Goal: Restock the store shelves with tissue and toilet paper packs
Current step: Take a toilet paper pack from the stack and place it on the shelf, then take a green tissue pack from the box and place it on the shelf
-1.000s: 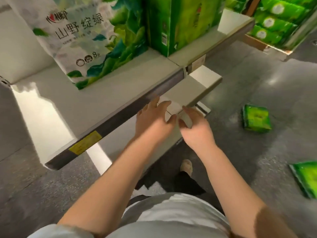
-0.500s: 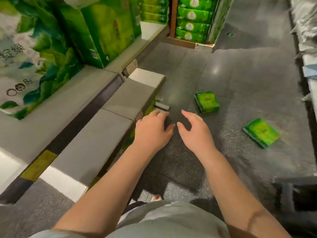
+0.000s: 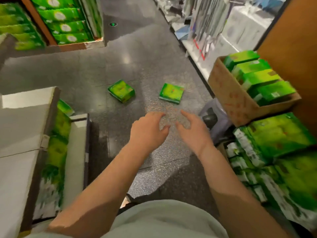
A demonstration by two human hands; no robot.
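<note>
Lying beyond left hand (image 3: 147,133), right hand (image 3: 192,131): tissue packs (image 3: 121,91).

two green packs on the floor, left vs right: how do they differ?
The left pack lies turned cornerwise to the view; the right pack sits squarer. The left pack lies nearer the shelf, the right pack nearer the cardboard box. Both are green, lie flat on the floor, apart, untouched by either hand.

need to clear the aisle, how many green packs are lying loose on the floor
2. One green pack lies on the dark floor ahead of the left hand; the other green pack lies just right of it, ahead of the right hand. More may be out of view.
</note>
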